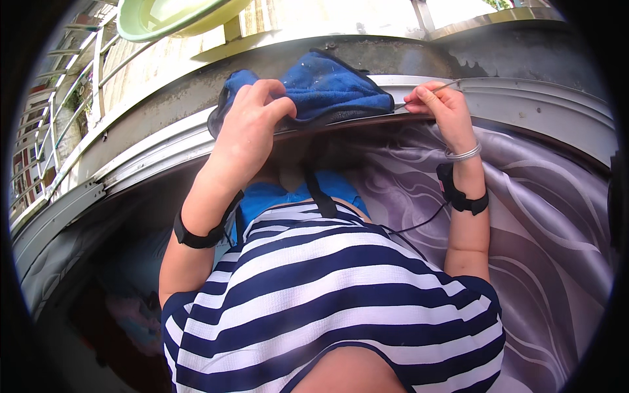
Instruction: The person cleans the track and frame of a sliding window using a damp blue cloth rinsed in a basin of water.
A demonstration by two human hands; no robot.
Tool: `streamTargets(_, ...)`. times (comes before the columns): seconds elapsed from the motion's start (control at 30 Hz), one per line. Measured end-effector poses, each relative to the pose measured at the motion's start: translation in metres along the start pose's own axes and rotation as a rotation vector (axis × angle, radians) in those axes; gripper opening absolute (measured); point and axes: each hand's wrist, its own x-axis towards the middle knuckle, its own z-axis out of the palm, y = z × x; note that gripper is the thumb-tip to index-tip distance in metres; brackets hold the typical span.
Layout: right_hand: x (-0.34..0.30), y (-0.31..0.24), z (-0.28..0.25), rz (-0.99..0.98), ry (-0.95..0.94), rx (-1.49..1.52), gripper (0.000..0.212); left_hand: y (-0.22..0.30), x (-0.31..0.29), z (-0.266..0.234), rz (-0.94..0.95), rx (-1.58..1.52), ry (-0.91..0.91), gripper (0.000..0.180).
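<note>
My left hand grips a blue fluffy cloth that lies bunched on a grey window ledge. My right hand pinches a thin wire or stick at the ledge edge, just right of the cloth. Both wrists wear black straps, and the right wrist also has silver bangles. My blue and white striped top fills the lower middle.
A grey patterned curtain hangs at the right below the ledge. A pale green basin sits at the top left outside. White metal railings run along the left. A dark area lies at lower left.
</note>
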Motion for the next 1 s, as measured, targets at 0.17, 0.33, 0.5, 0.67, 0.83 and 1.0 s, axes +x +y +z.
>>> streamTargets(0.17, -0.006, 0.001, 0.047, -0.052, 0.101, 0.089, 0.020, -0.020, -0.022, -0.019, 0.018, -0.072, -0.124, 0.024)
streamTargets(0.33, -0.006, -0.005, 0.113, -0.051, 0.115, 0.140, 0.021, -0.062, -0.060, -0.040, -0.027, -0.087, -0.031, 0.021)
streamTargets(0.5, 0.010, -0.020, 0.205, -0.021, -0.014, 0.181, 0.021, -0.107, -0.100, -0.073, -0.078, -0.040, 0.052, 0.019)
streamTargets(0.67, 0.024, -0.012, 0.255, 0.036, -0.082, 0.427, 0.021, -0.147, -0.121, -0.108, -0.180, -0.038, 0.169, 0.024)
streamTargets(0.83, 0.013, -0.020, 0.190, 0.016, -0.044, 0.144, 0.023, -0.141, -0.115, -0.099, -0.097, -0.128, 0.100, 0.020)
streamTargets(1.0, 0.000, -0.030, 0.137, 0.030, 0.180, -0.129, 0.021, -0.113, -0.109, -0.058, 0.114, -0.129, -0.112, 0.018)
